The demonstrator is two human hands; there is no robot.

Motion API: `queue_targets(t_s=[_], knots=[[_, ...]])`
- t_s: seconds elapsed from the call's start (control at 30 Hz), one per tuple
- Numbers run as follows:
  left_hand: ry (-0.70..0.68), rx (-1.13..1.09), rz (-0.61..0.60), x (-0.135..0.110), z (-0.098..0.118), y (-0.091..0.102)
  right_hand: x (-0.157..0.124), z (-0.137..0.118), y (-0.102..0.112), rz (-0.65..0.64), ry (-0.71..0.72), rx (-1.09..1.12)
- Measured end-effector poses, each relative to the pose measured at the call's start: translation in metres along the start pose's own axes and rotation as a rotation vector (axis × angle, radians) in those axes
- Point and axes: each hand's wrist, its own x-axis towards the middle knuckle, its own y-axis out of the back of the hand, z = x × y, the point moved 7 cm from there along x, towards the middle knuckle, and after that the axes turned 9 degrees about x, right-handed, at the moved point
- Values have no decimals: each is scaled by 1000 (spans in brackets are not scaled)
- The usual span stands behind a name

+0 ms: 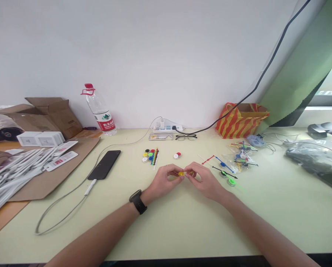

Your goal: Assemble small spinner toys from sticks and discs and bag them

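Observation:
My left hand (165, 180) is closed in a pinch on a small yellow round plastic piece (181, 173) above the middle of the table. Fingertips of my right hand (204, 180) meet it from the other side, pinched on another small yellow piece (191, 173) mostly hidden by the fingers. Just behind my hands lie a white round piece (176, 156) and a red one (178, 154). To the left are several coloured discs (145, 160) beside a bundle of thin coloured arrows (155, 157). Right of my right hand lie arrows on round bases, black (224, 173), green (231, 182) and blue (223, 164).
A plastic bag of arrow parts (240, 157) lies farther right, before a striped bag (238, 120). Eyeglasses (186, 137) and a power strip (167, 127) are at the wall. A phone (104, 165) on a looping cable, a water bottle (103, 113) and cardboard (40, 185) are left.

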Motion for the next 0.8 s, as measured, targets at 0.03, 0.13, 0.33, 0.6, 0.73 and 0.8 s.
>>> queue_targets(t_s=[0.03,0.13,0.33,0.6,0.73,0.8], knots=[[-5,10,2,0,1,1,0,-1,0,2,10,8],[-9,22,-1,1,4,4,1,-5,2,22,30,40],[39,-97,-17,1,7,5,5,-4,8,76,-34,174],[194,-379,-40,4,-9,7,4,5,21,214,-84,197],[239,-464,5,5,-16,10,0,2,25,232,-118,224],[258,-482,4,5,-18,10,-1,-2,21,177,-129,259]])
